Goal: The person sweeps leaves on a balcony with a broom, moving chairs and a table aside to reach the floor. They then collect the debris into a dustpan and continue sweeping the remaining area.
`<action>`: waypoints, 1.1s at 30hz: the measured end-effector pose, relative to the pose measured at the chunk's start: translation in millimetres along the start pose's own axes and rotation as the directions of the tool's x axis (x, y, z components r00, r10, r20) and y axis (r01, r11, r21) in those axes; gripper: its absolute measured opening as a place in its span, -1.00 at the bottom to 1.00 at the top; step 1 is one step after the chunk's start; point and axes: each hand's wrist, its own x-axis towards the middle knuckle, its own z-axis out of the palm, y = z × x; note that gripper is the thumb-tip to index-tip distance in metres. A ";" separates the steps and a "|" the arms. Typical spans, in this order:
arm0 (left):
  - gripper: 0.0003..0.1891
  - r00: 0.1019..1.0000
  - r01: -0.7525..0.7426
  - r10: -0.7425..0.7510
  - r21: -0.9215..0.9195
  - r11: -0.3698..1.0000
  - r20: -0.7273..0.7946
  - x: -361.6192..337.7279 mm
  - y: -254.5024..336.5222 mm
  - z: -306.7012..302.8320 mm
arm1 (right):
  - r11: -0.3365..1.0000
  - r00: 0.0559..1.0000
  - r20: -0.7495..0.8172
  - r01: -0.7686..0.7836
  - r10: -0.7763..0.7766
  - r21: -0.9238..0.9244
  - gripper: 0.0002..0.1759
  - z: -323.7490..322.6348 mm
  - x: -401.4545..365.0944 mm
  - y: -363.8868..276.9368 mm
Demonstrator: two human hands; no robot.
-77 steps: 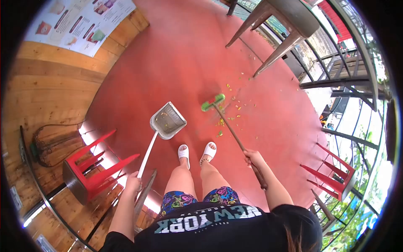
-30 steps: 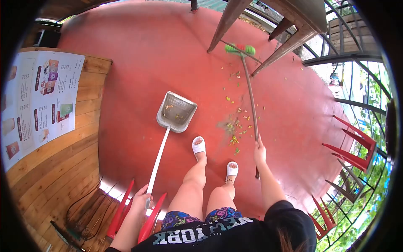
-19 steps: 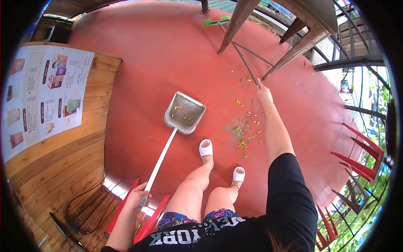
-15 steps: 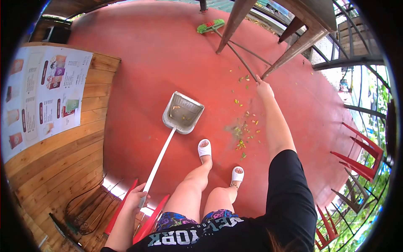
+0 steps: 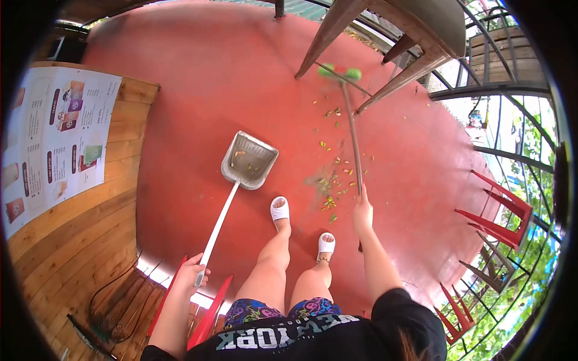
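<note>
My left hand (image 5: 194,274) is wrapped round the white handle of a metal dustpan (image 5: 249,161), which rests on the red floor with a few leaves in it. My right hand (image 5: 362,212) grips the long thin handle of a broom (image 5: 354,141). The broom's green and red head, blurred, is at the far end, beside the legs of a brown stool. Scattered leaves (image 5: 328,203) lie on the floor between the dustpan and the broom handle, in front of my feet.
The brown stool (image 5: 421,24) stands at the upper right by a metal railing (image 5: 494,92). Red stools (image 5: 500,210) are along the right side. A wooden counter (image 5: 129,132) with a menu poster (image 5: 60,138) is at the left. Another red stool (image 5: 208,322) is near my left hand.
The broom head has swung right, and my right hand has come down and closer to me with the handle. My left hand still holds the dustpan. The whole view has shifted slightly.
</note>
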 end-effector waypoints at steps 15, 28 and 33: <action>-0.47 0.998 0.029 -0.033 0.062 0.998 0.059 4.2 26.5 1.7 | 0.951 0.951 0.301 0.034 0.063 -0.308 -0.33 -32.9 -101.5 58.5; -0.52 0.995 0.002 -0.016 0.138 0.990 0.101 9.1 46.3 -4.1 | 0.939 0.970 0.203 0.187 -0.130 -0.288 -0.42 -43.6 -5.4 -80.0; -0.49 0.994 -0.022 -0.002 0.211 0.977 0.112 6.8 50.4 -6.5 | 0.866 0.955 0.269 0.235 -0.121 -0.442 -0.25 -24.7 -38.2 -18.1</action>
